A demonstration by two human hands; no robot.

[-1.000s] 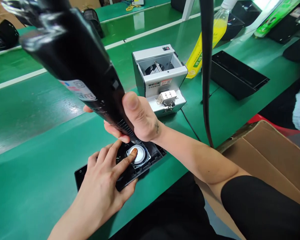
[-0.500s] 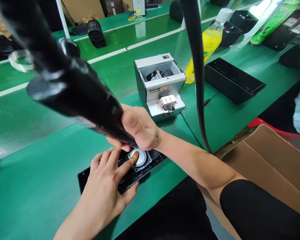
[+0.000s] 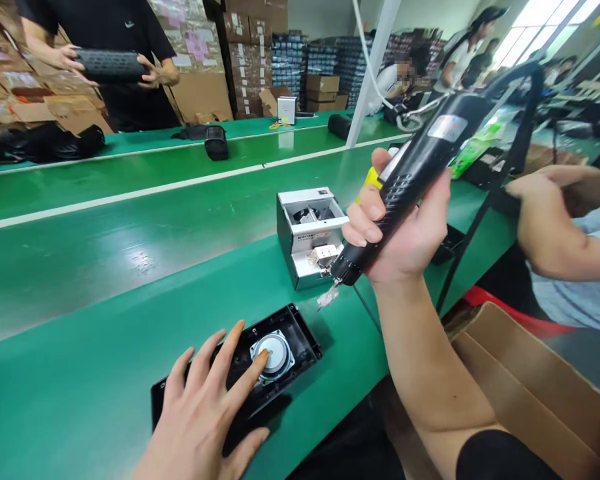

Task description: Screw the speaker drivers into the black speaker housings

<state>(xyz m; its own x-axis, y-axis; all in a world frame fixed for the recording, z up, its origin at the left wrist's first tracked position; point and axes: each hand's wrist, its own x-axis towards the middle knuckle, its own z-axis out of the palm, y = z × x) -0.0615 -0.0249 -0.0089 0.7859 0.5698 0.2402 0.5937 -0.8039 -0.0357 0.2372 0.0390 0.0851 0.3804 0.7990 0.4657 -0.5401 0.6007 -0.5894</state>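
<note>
My left hand (image 3: 207,407) lies with fingers spread over a black plastic speaker housing (image 3: 304,333). Its index fingertip touches the round silver speaker driver (image 3: 279,359) set inside. Part of the housing is hidden under the palm. In my right hand (image 3: 410,233) is a black electric screwdriver (image 3: 427,157), held tilted, with its bit pointing down and left. The tip hangs above the table, beyond the housing's right end. Just behind the bit stands a silver screw feeder (image 3: 310,230).
A cardboard box (image 3: 535,387) is at the lower right, beside a co-worker's arm (image 3: 555,220). Across the green conveyor (image 3: 155,220) a person holds a black speaker (image 3: 111,65). A yellow bottle (image 3: 369,181) shows partly behind my right hand.
My right hand has lifted the electric screwdriver up and right, away from the speaker driver. My left hand remains on the housing, fingers more spread. The view has tilted upward.
</note>
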